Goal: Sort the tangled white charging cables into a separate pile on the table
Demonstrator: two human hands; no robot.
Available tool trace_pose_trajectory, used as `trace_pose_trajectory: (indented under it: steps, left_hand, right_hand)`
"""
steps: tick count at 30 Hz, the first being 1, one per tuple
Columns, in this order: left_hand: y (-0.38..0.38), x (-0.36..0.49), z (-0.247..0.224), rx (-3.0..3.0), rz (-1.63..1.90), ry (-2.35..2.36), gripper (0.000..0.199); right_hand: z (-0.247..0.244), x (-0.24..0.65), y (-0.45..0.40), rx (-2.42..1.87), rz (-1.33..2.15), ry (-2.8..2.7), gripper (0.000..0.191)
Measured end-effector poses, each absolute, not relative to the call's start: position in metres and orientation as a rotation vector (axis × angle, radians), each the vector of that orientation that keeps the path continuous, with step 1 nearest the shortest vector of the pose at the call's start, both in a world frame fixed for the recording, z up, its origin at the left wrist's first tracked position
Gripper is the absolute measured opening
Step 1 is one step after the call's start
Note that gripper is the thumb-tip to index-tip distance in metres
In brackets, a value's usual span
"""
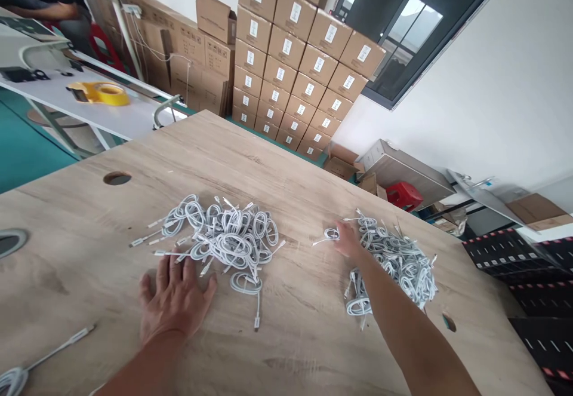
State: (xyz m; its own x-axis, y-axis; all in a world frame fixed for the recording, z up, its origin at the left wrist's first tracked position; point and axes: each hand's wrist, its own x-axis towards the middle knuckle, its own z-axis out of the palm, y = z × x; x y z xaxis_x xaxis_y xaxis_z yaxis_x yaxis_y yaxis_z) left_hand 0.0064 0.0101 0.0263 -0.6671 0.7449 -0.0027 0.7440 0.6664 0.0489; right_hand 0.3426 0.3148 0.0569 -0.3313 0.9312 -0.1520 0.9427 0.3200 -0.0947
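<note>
While the left hand (174, 300) lies flat with fingers spread wide on the wooden table (67, 264), just below the big pile of coiled white cables (224, 238) in the middle, it holds nothing. At center right, the right hand (347, 239) reaches to a loose coiled cable (330, 235) beside the second cable pile (398, 261); I cannot tell if its fingers grip it. Stacked cardboard boxes (295, 55) at the top have white labels, too small to read.
</note>
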Motion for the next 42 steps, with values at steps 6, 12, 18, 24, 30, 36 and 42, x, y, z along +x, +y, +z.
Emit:
trace_pose_trajectory:
  steps: [6, 12, 18, 24, 30, 36, 42]
  left_hand:
    - [0.011, 0.004, 0.021, 1.268, 0.081, 2.849, 0.072]
    - [0.011, 0.001, 0.019, 1.269, 0.137, 2.85, 0.073]
    - [0.012, -0.001, 0.018, 1.282, 0.236, 2.857, 0.069]
    - [0.013, 0.001, 0.017, 1.287, 0.092, 2.879, 0.076]
    - [0.01, 0.006, 0.025, 1.276, 0.021, 2.884, 0.072]
    - [0.011, 0.007, 0.029, 1.269, 0.056, 2.856, 0.074]
    - [0.012, 0.004, 0.025, 1.289, 0.18, 2.85, 0.074]
  right_hand:
    - [0.07, 0.329, 0.309, 1.564, -0.15, 2.471, 0.043]
    - [0.09, 0.287, 0.288, 1.764, -0.911, 2.463, 0.047]
    - [0.121, 0.279, 0.303, 1.38, -1.403, 2.674, 0.077]
    - [0.114, 0.376, 0.352, 2.085, -0.131, 2.066, 0.048]
    - [0.087, 0.424, 0.347, 2.154, -0.312, 2.098, 0.043]
    - [0.105, 0.45, 0.343, 2.289, -1.062, 2.217, 0.032]
    - [0.13, 0.453, 0.334, 2.299, -1.359, 2.062, 0.059]
